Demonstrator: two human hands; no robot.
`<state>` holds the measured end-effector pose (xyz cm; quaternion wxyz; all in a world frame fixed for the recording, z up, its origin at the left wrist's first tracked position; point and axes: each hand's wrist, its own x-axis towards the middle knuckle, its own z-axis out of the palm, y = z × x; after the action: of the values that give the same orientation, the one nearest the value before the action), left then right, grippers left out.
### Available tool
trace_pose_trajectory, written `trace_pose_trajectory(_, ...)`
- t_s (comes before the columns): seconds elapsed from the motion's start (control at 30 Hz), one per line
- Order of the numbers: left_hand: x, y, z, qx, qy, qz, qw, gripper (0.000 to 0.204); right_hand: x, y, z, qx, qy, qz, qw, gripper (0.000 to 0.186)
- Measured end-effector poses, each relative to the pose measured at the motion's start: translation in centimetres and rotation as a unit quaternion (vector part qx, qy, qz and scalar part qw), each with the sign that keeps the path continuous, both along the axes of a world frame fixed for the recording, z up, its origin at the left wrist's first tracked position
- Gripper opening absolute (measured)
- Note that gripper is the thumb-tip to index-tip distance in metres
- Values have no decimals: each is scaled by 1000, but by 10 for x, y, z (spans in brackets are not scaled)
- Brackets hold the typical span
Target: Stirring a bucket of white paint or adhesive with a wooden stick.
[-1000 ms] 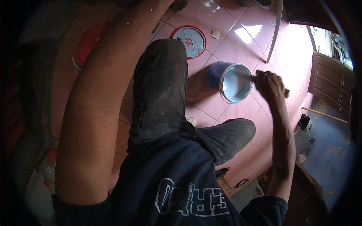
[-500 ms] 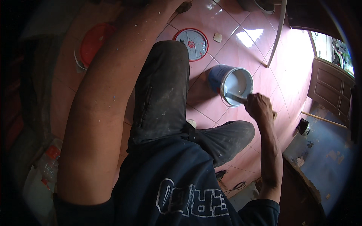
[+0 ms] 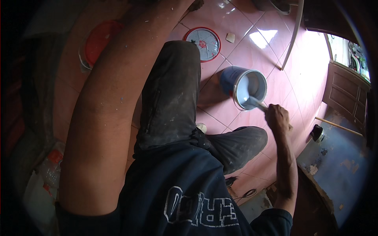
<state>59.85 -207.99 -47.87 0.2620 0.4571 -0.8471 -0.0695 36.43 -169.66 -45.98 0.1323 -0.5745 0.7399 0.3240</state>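
Observation:
My right hand (image 3: 278,118) is closed around a flat paint-smeared stick (image 3: 258,104). The stick's far end reaches over the near rim into a blue paint bucket (image 3: 230,80), and a pale wooden end shows past my fist. Light blue paint (image 3: 244,88) lies inside the bucket, whose mouth is tipped toward me. My left arm (image 3: 114,94) stretches up past my raised knee and leaves the picture at the top edge, so the left hand is out of sight. A small dark shape beside that wrist is too shadowed to make out.
A red-rimmed lid (image 3: 202,44) smeared with grey-blue paint lies beyond my knee on pink tiles, beside a small pale scrap (image 3: 230,37). Further left sits a red round lid or tub (image 3: 100,43). A curved pale pole (image 3: 293,37) and a worn blue board (image 3: 334,165) are at the right.
My right hand has moved a little right and nearer to me with the stick, whose end has shifted right within the bucket. My left arm has hardly moved.

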Motion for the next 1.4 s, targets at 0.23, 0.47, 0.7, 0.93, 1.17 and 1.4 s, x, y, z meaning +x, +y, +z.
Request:
trace_pose_trajectory(0.23,6,3,6,-6,-35,15,999,65,22,-69,19,-75,-21,43,996,23)
trace_pose_trajectory(0.47,31,-1,5,5,-50,19,999,63,-29,-36,-13,-55,45,52,996,24)
trace_pose_trajectory(0.7,9,1,1,-22,-15,2,1000,64,45,-35,7,4,-61,29,998,21)
trace_pose_trajectory(0.93,-5,4,5,-14,-17,-5,1000,64,-29,-66,30,-62,39,29,997,25)
trace_pose_trajectory(1.17,-2,2,2,-38,42,3,998,62,7,4,-16,-9,5,49,999,22)
trace_pose_trajectory(1.4,16,5,10,-5,-40,7,999,65,20,-73,27,-37,-32,-40,998,22)
